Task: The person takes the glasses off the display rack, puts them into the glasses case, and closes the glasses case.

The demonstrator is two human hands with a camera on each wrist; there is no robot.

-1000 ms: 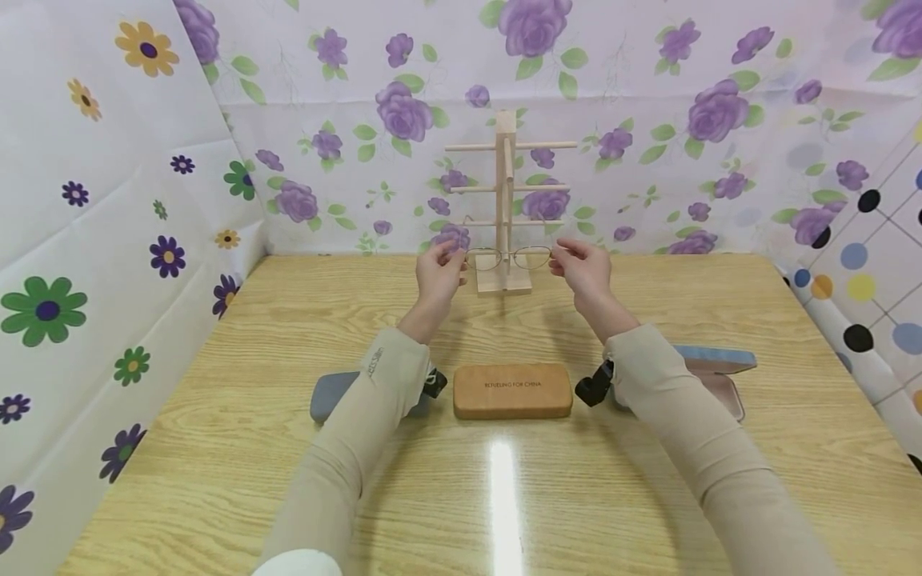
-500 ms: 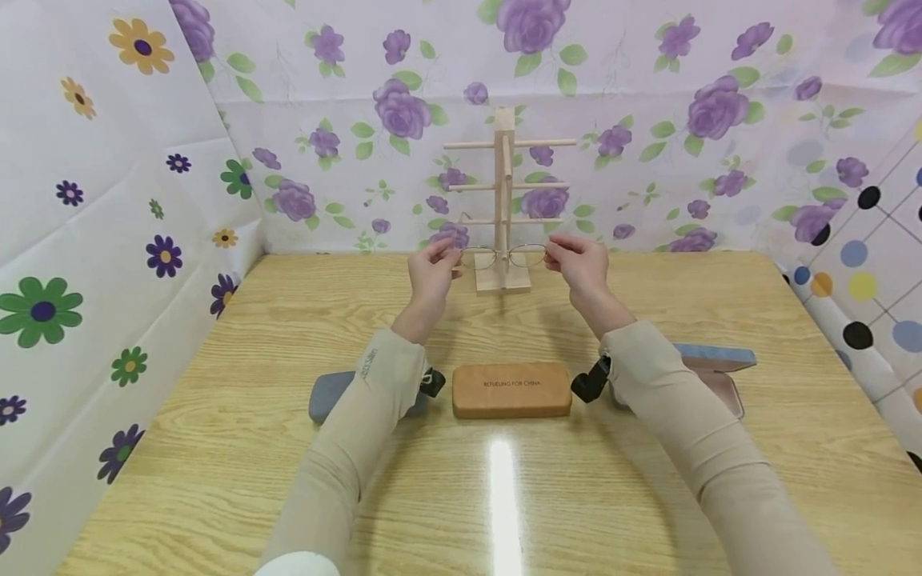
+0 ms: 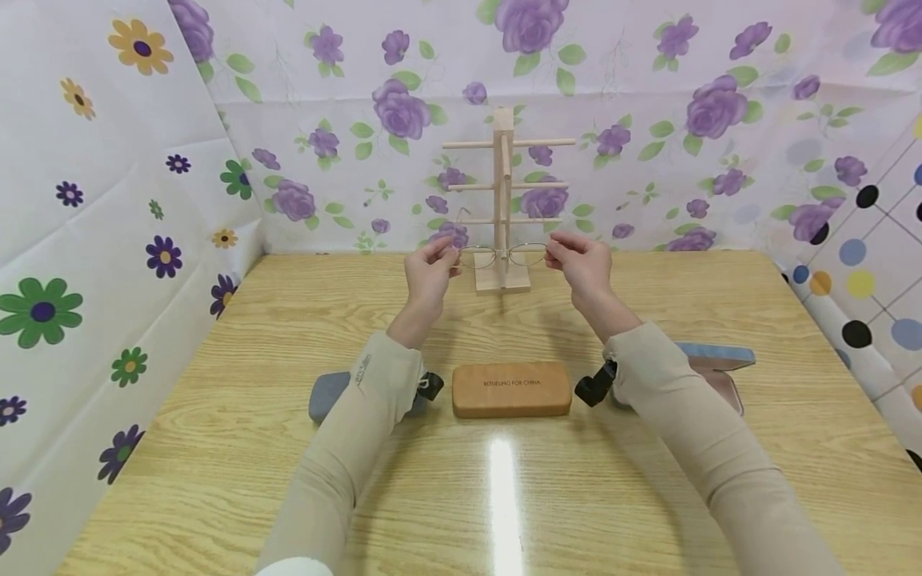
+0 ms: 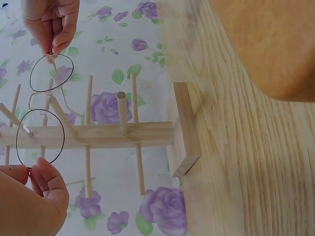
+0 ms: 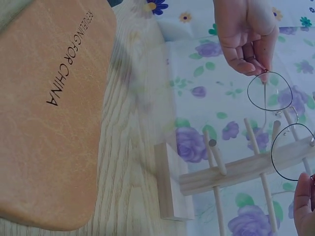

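Observation:
Wire-rimmed eyeglasses (image 3: 528,266) hang level in the air between both hands, lenses toward me, their temples unfolded and reaching back. My left hand (image 3: 427,276) pinches them at the left end of the frame. At the opposite end, thumb and fingers of my right hand (image 3: 585,270) do the same. Directly behind the glasses stands a wooden display rack (image 3: 503,132) with several rows of pegs; in the head view the bridge overlaps its lowest forward-pointing peg. The left wrist view shows both thin rims (image 4: 64,136) in front of the rack's pegs.
A tan glasses case (image 3: 511,390) lies closed in mid-table, between the forearms. Partly behind the left sleeve is a grey-blue case (image 3: 328,394). An open blue case (image 3: 716,354) sits partly under the right sleeve. Flowered cloth (image 3: 317,48) hangs behind the table.
The glasses and both hands have shifted slightly left in the head view over the last second. Both hands keep their pinch, and over the last half second they hardly move.

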